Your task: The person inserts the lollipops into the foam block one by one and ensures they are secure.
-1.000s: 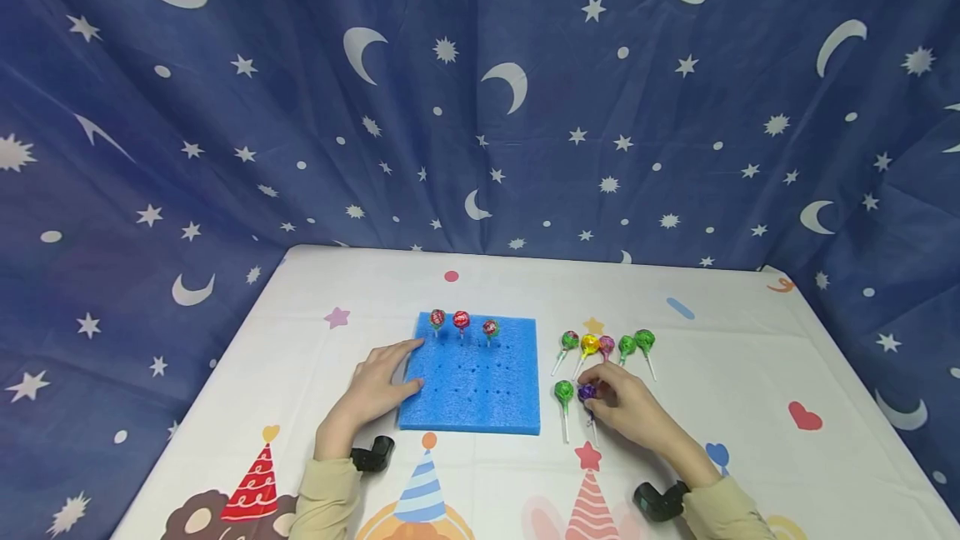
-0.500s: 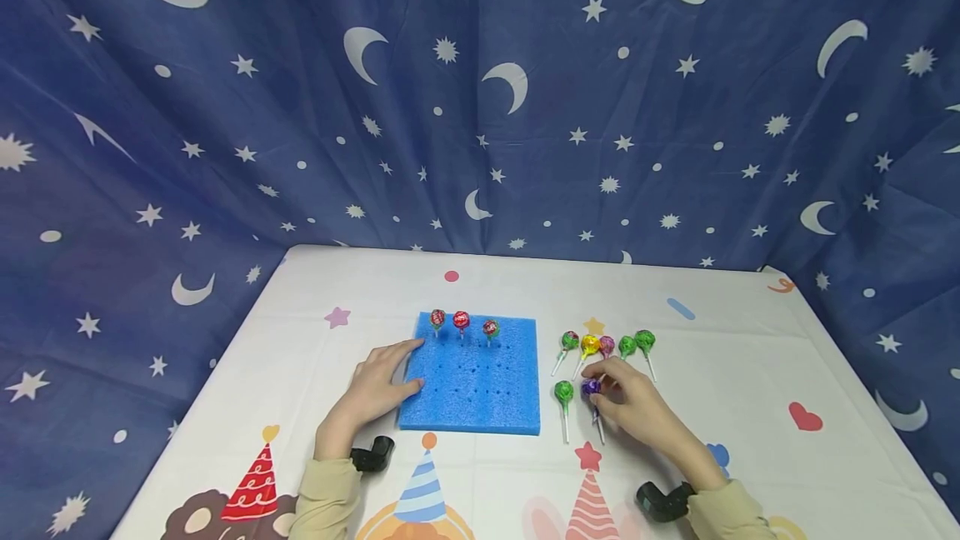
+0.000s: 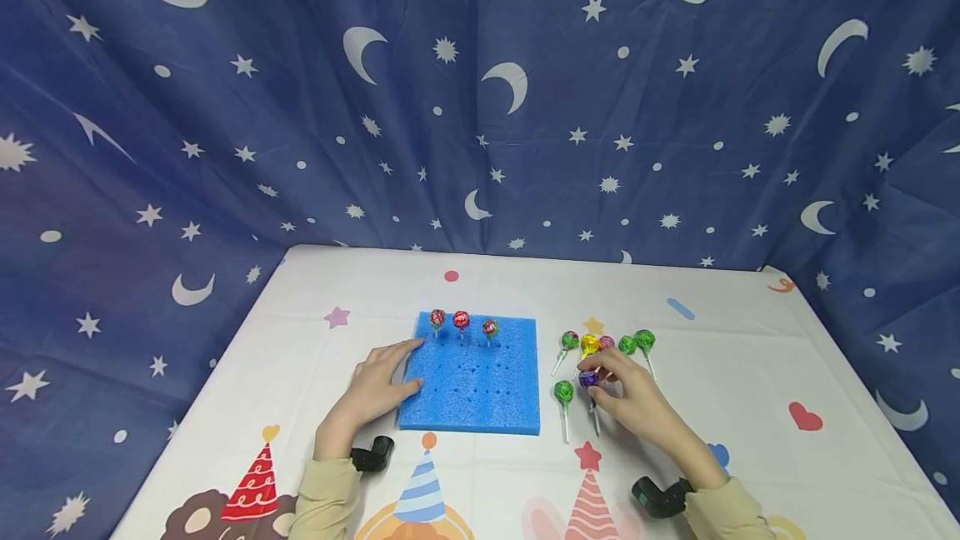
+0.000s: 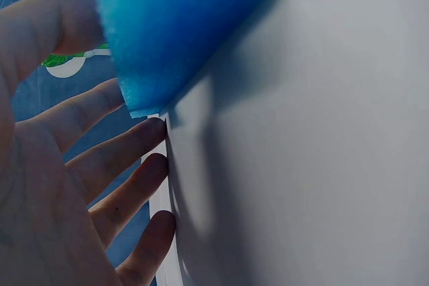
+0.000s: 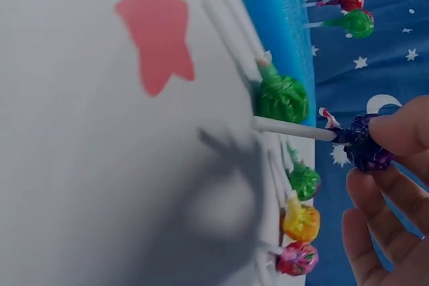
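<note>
My right hand (image 3: 633, 407) pinches a purple-wrapped lollipop (image 3: 588, 379) by its candy head, between thumb and fingers. In the right wrist view the white stick (image 5: 295, 129) points down toward the tabletop. At the left side of a blue foam board (image 3: 480, 419) rests my left hand (image 3: 375, 382), fingers spread, with the thumb and forefinger touching the board's edge. Along the board's far side stand three lollipops: one at the left (image 3: 437, 318), a red one (image 3: 461, 320) in the middle, and a red-and-green one (image 3: 490, 328). Small holes dot the rest of the foam.
Right of the board lies a green lollipop (image 3: 563, 392). Behind it is a row: a red-and-green one (image 3: 570, 341), a yellow one (image 3: 590, 343), a pink one (image 3: 607, 342) and two green ones (image 3: 644, 340). A patterned white cloth (image 3: 750, 373) covers the table; a blue starry curtain (image 3: 555, 215) hangs behind.
My right hand has raised the purple lollipop slightly and shifted it away from me, toward the back row. The left hand and the board have kept their place.
</note>
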{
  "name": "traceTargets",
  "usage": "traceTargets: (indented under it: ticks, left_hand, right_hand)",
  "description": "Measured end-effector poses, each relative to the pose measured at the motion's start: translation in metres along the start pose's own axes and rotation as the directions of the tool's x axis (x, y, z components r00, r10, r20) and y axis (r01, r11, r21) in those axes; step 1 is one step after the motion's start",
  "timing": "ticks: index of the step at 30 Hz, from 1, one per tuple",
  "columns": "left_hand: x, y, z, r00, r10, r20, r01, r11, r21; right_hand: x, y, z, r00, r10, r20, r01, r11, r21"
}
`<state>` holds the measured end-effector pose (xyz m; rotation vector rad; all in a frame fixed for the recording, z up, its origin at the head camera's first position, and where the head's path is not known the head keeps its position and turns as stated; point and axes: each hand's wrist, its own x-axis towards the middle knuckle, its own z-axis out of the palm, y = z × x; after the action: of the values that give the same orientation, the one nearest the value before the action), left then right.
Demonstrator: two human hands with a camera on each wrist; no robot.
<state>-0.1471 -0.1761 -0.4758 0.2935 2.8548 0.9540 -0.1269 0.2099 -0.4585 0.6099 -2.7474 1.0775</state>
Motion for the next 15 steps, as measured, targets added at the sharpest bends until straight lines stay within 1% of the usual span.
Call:
traceTargets:
  ticks: [7,15]
  left_hand:
    - [0.001,0.001,-0.001,1.000,0.002,0.003,-0.002,1.000,0.004]
    - [0.000,0.001,-0.001,1.000,-0.005,0.005,0.005,1.000,-0.001]
  right_hand:
    - [0.007,-0.010,0.000,1.000,0.019,0.007,-0.019,1.000,0.017]
    - [0.017,-0.019,0.005,1.000,0.000,0.006,0.000,0.999,0.040]
